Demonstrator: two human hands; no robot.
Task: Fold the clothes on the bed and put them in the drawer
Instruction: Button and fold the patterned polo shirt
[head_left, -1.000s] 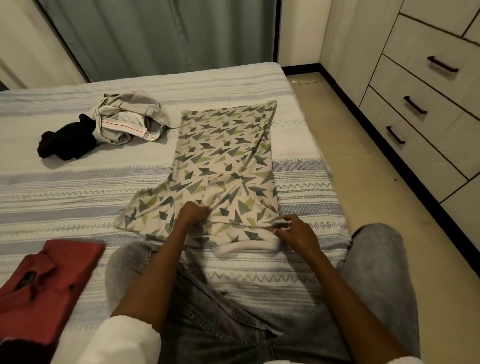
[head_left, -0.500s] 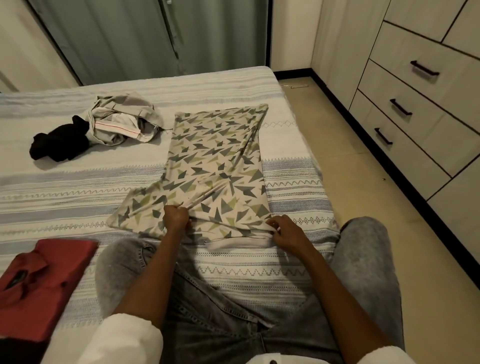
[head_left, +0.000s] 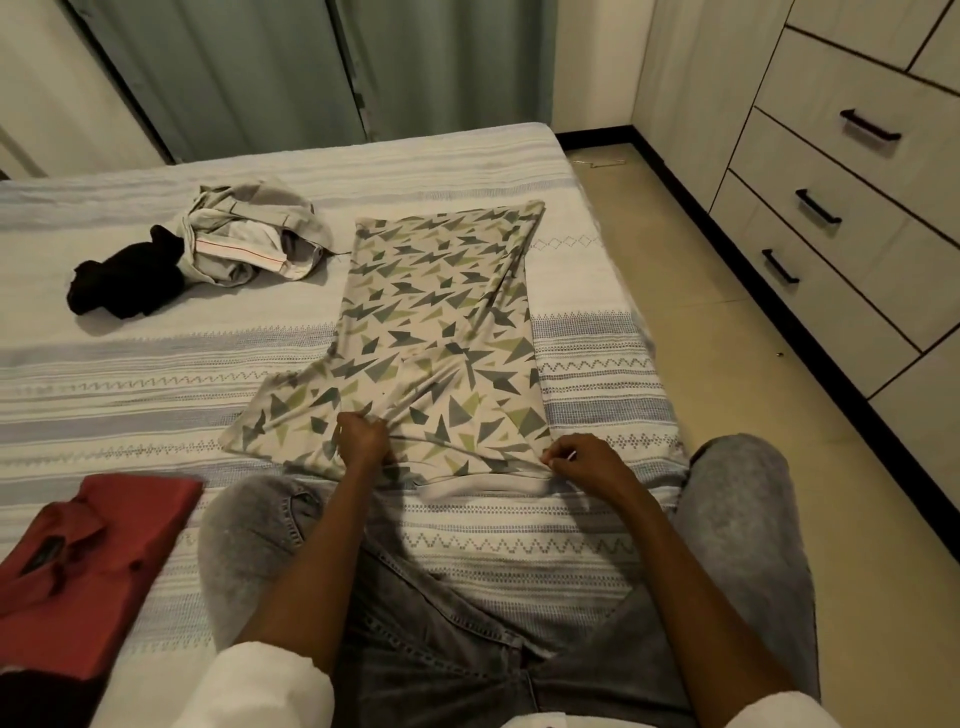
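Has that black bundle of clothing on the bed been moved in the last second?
No. The black bundle lies against the same side of the crumpled grey garment as before, on the same plain band of the bedspread; only the camera shifted.

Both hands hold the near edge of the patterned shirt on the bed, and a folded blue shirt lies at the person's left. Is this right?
Not quite. In the head view the left hand and right hand do hold the near edge of the patterned shirt on the bed, but the folded shirt at the left is red, not blue.

Both hands, left hand (head_left: 362, 439) and right hand (head_left: 587, 460), apparently pinch the patterned shirt (head_left: 441, 332).
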